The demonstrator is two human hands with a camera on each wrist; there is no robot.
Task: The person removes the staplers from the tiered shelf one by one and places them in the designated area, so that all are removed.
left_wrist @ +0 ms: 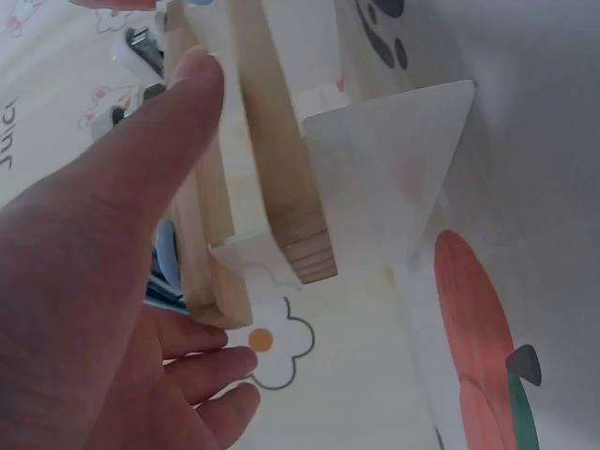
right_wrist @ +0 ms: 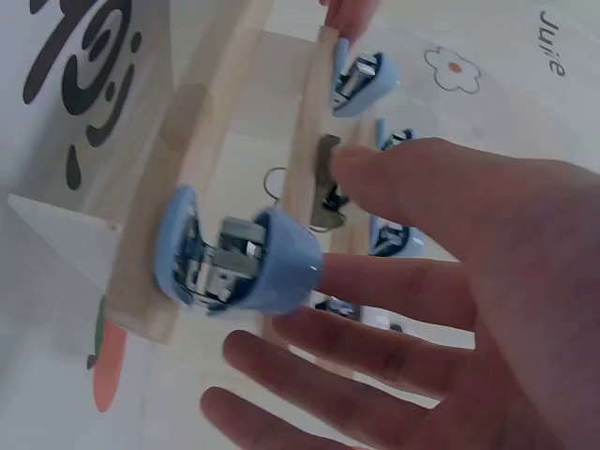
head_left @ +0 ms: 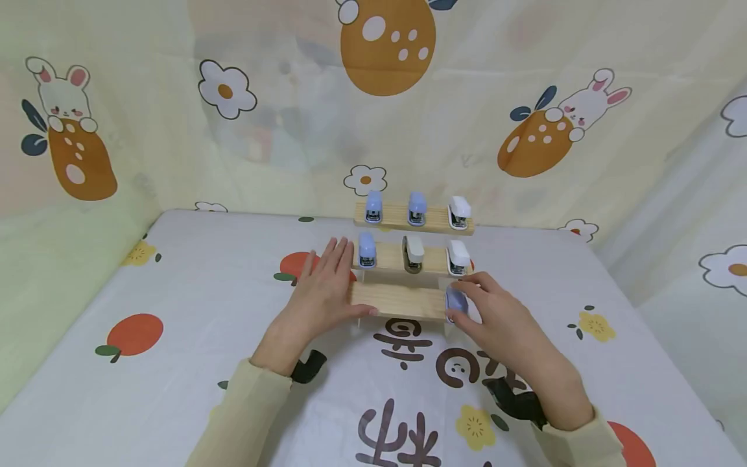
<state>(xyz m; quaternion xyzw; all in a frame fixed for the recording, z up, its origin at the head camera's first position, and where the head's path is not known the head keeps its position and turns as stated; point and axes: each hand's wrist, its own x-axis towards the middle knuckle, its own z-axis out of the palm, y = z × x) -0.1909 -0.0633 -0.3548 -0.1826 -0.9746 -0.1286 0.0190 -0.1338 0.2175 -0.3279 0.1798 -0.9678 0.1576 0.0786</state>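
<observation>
A three-tier wooden rack stands on the table. On the right end of its front shelf (head_left: 399, 301) is a light blue mini stapler (head_left: 456, 303), standing upright. My right hand (head_left: 506, 324) is at that stapler, and the right wrist view shows its fingers spread and fairly straight, with the thumb apart from the blue stapler (right_wrist: 286, 267). At the rack's left end is my left hand (head_left: 323, 295), fingers extended. Its thumb (left_wrist: 192, 94) reaches along the shelves in the left wrist view; whether it touches the wood is unclear.
The middle shelf (head_left: 434, 258) bears a blue, a grey-and-brown and a white stapler (head_left: 458, 256). Two blue staplers and a white one stand on the back shelf (head_left: 395, 216). Translucent side panels (left_wrist: 389, 164) support the rack. A printed cloth (head_left: 204, 337) covers the table.
</observation>
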